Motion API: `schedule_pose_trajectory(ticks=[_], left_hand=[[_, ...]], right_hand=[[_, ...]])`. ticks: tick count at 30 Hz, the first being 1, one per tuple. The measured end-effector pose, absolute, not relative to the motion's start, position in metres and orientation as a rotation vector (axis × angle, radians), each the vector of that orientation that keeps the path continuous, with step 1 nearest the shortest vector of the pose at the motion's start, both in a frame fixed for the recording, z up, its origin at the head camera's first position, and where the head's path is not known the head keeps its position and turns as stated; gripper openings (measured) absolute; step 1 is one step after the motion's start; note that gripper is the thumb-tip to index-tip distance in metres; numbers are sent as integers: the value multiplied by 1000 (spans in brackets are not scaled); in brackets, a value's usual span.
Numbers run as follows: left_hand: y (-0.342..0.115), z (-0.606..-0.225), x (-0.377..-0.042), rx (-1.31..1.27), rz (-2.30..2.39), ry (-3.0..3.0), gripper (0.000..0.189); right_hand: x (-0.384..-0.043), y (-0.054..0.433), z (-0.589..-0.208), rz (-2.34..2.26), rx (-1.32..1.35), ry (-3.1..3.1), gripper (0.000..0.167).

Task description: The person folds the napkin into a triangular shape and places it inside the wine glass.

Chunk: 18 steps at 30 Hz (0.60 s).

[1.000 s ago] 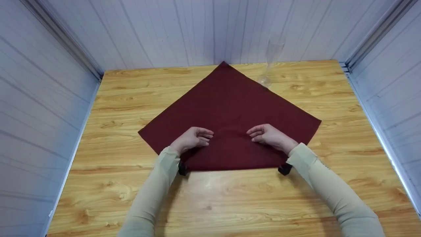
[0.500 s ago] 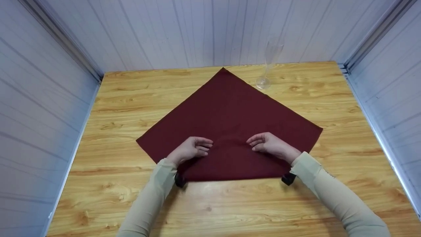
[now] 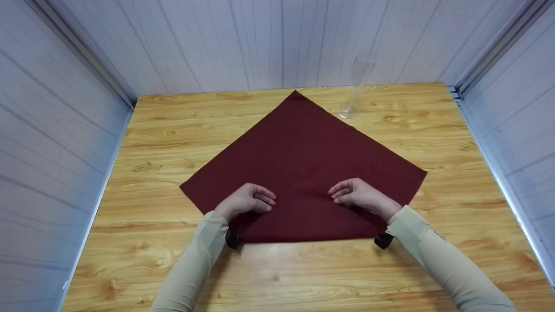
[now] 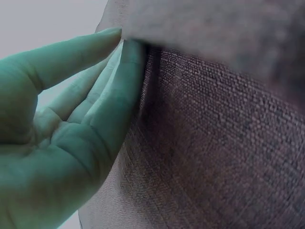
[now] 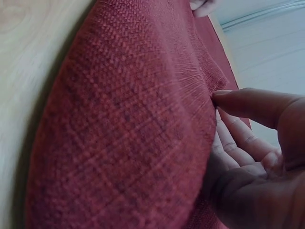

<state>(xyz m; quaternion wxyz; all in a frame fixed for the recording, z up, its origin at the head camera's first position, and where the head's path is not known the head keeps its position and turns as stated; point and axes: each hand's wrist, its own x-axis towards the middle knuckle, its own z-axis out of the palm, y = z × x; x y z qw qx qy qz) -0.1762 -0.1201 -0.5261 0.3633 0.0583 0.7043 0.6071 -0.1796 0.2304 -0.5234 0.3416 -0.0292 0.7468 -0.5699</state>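
A dark red cloth napkin (image 3: 299, 143) lies cornerwise on the wooden table, one corner towards the back wall. Its near part is folded up and over, leaving a straight near edge. My left hand (image 3: 249, 200) pinches the flap's edge on the left; the left wrist view has its thumb and fingers (image 4: 128, 67) meeting at the fabric. On the right, my right hand (image 3: 362, 196) pinches the same flap, thumb (image 5: 238, 98) on top of the cloth in the right wrist view. The flap's tip is hard to make out against the cloth beneath.
Behind the napkin's right upper edge stands a clear champagne flute (image 3: 348, 110), upright and close to the cloth. Pale panelled walls (image 3: 217, 43) border the wooden table (image 3: 164, 130) at the back and both sides. Black wrist devices (image 3: 383, 240) sit under the cuffs.
The napkin has slid towards me with both hands, its far corner drawing back from the wall. A gap now shows between cloth and flute base. My hands are slightly farther apart.
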Motion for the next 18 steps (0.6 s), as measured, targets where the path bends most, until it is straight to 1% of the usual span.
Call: schedule_pose_trajectory(ticks=[7,18], left_hand=[[-118,-524,-183,143,1553,1835,31],[-114,-518,-205,184,1602,1886,31]], right_hand=[[-185,230,-519,-1499,-88,1949,30],[-205,232,-514,-1568,-102,1957,33]])
